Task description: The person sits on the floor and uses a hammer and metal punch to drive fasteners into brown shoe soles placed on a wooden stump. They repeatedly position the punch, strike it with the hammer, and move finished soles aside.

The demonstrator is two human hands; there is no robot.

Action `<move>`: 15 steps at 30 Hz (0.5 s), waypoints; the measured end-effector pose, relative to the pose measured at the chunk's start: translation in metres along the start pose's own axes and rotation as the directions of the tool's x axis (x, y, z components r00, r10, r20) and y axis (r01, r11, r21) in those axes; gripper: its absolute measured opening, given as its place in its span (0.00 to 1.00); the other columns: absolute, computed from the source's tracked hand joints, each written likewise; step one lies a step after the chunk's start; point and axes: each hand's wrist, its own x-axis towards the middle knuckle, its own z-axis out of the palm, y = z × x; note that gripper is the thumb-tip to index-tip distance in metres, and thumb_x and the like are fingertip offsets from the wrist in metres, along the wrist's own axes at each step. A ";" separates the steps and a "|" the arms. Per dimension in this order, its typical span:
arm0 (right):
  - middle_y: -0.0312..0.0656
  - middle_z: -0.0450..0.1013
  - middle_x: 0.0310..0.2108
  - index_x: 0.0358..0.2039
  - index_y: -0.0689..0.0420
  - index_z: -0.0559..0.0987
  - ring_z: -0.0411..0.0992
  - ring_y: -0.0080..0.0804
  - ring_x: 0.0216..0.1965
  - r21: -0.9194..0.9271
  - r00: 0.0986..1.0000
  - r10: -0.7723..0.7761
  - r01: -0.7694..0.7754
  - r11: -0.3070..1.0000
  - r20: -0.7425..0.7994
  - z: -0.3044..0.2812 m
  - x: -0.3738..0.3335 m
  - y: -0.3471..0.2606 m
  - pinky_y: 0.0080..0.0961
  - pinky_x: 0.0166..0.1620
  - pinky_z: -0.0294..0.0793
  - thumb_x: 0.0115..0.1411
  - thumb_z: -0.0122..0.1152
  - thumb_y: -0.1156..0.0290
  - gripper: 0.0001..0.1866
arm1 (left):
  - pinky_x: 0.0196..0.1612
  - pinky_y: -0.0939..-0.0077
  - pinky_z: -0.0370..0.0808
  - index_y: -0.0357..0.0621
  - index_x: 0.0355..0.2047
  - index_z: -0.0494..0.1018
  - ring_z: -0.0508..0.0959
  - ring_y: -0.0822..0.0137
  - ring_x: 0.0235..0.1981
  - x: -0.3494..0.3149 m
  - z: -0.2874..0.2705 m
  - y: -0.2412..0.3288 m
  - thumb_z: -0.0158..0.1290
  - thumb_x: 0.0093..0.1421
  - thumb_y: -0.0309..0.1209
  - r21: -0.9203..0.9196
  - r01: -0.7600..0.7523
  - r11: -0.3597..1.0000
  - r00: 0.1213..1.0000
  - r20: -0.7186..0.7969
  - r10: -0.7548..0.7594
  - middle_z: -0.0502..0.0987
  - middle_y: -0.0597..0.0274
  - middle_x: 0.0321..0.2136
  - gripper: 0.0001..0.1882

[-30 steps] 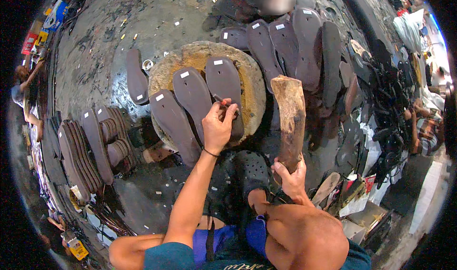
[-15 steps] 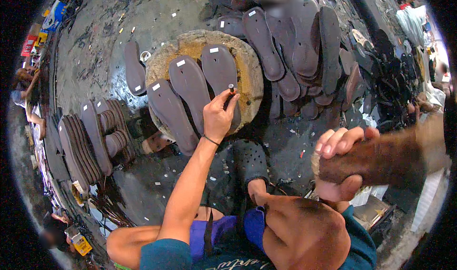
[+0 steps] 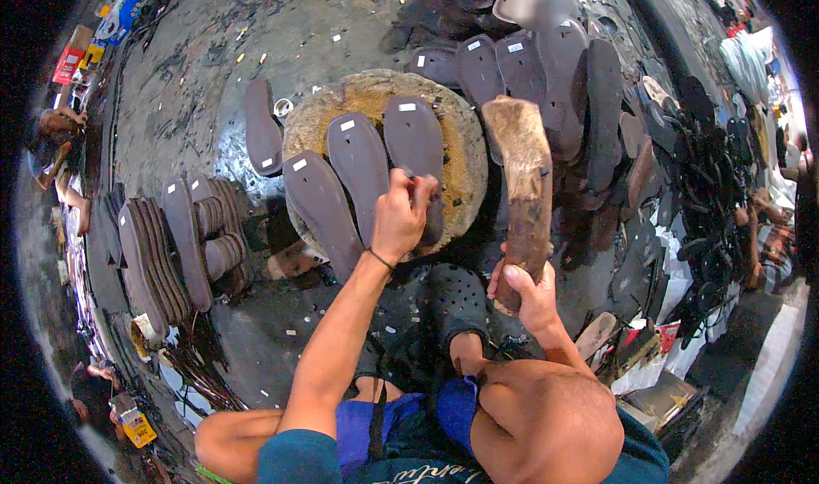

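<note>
Three dark brown sandal soles, a left one [image 3: 322,207], a middle one [image 3: 354,155] and a right one [image 3: 414,134], lie side by side on a round block [image 3: 469,168]. Each carries a white sticker at its far end. My left hand [image 3: 401,215] is closed in a pinch over the right sole, around a small punch that the fingers now mostly hide. My right hand [image 3: 529,289] grips the lower end of a worn wooden mallet [image 3: 526,172]. The mallet stands raised beside the block's right edge, its broad pale end pointing away from me.
Stacked soles [image 3: 149,262] stand at the left, and a single sole [image 3: 262,125] lies by a tape roll [image 3: 282,107]. A heap of soles [image 3: 559,91] rises behind the mallet. My dark clog [image 3: 456,300] is close to the block. Other people [image 3: 64,134] sit at the far left.
The mallet has swung from low at the right to upright beside the block, carried by my right hand. My left hand stays over the right sole. The whole view has shifted slightly.
</note>
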 end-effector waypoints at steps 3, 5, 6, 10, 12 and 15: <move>0.44 0.74 0.29 0.52 0.63 0.69 0.75 0.32 0.26 -0.039 0.999 0.045 -0.046 0.998 -0.028 0.004 -0.006 0.017 0.31 0.31 0.78 0.57 0.65 0.60 0.28 | 0.31 0.72 0.82 0.41 0.36 0.67 0.83 0.67 0.35 0.004 -0.001 0.006 0.52 0.69 0.37 -0.506 0.157 0.848 0.973 -0.069 -0.222 0.82 0.55 0.34 0.12; 0.44 0.75 0.28 0.51 0.63 0.69 0.75 0.33 0.26 -0.039 0.995 0.057 -0.060 0.997 -0.087 0.002 -0.014 0.023 0.31 0.31 0.77 0.58 0.65 0.61 0.27 | 0.36 0.75 0.83 0.38 0.41 0.74 0.81 0.70 0.39 0.005 -0.017 0.000 0.54 0.68 0.36 -0.655 0.114 0.747 0.966 -0.103 -0.238 0.81 0.58 0.38 0.12; 0.44 0.75 0.28 0.51 0.63 0.69 0.75 0.33 0.26 -0.066 0.993 0.034 -0.042 0.997 -0.116 0.001 -0.019 0.025 0.30 0.31 0.76 0.58 0.65 0.61 0.26 | 0.37 0.75 0.84 0.36 0.43 0.75 0.82 0.70 0.39 0.005 -0.025 -0.005 0.55 0.68 0.36 -0.676 0.121 0.727 0.956 -0.119 -0.269 0.81 0.57 0.39 0.13; 0.43 0.75 0.27 0.50 0.63 0.69 0.74 0.31 0.26 -0.109 0.994 -0.005 -0.007 0.994 -0.110 0.010 -0.022 0.029 0.29 0.31 0.76 0.58 0.64 0.63 0.25 | 0.38 0.74 0.84 0.31 0.48 0.72 0.83 0.68 0.40 -0.005 -0.022 -0.023 0.52 0.69 0.34 -0.584 0.165 0.795 0.964 -0.076 -0.256 0.82 0.56 0.37 0.16; 0.37 0.76 0.30 0.44 0.59 0.72 0.75 0.27 0.30 -0.063 0.999 0.023 -0.026 0.998 -0.048 0.008 -0.020 0.033 0.26 0.35 0.77 0.58 0.67 0.73 0.16 | 0.37 0.73 0.83 0.33 0.47 0.72 0.83 0.68 0.39 -0.007 -0.019 -0.025 0.51 0.70 0.34 -0.479 0.131 0.868 0.966 -0.136 -0.221 0.82 0.56 0.36 0.14; 0.37 0.76 0.32 0.46 0.59 0.72 0.75 0.26 0.30 -0.149 0.996 0.072 -0.080 0.986 -0.059 0.003 -0.025 0.024 0.26 0.35 0.77 0.57 0.67 0.73 0.18 | 0.38 0.72 0.83 0.34 0.45 0.73 0.84 0.68 0.37 -0.006 -0.009 -0.012 0.51 0.69 0.34 -0.443 0.108 0.890 0.961 -0.183 -0.207 0.82 0.57 0.33 0.13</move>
